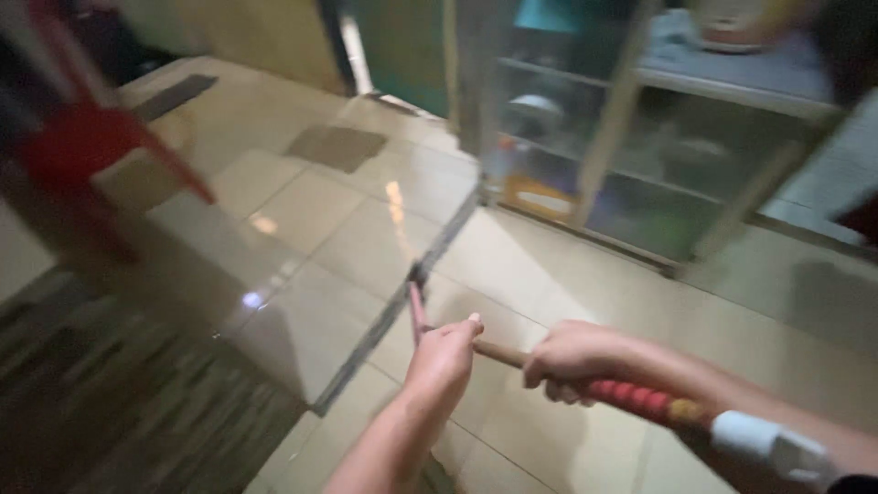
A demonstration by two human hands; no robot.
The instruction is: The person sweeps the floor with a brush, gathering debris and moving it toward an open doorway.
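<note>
Both hands were closed around a long stick (501, 353). The left hand (445, 352) gripped it near the front, where the wood was bare and brown, with the thumb lying on top. The right hand (572, 359) held it just behind, with the fingers wrapped fully around, near the place where the red grip (636, 398) began. After the red part the stick ended in a white piece (764, 444) at the lower right. In front of the left hand a thin pinkish part (417, 306) went up and away over the tiled floor (311, 220); its end was blurred. A red chair (87, 146) stood at the far left, and a glass cabinet (631, 137) stood at the back, well apart from the hands.
</note>
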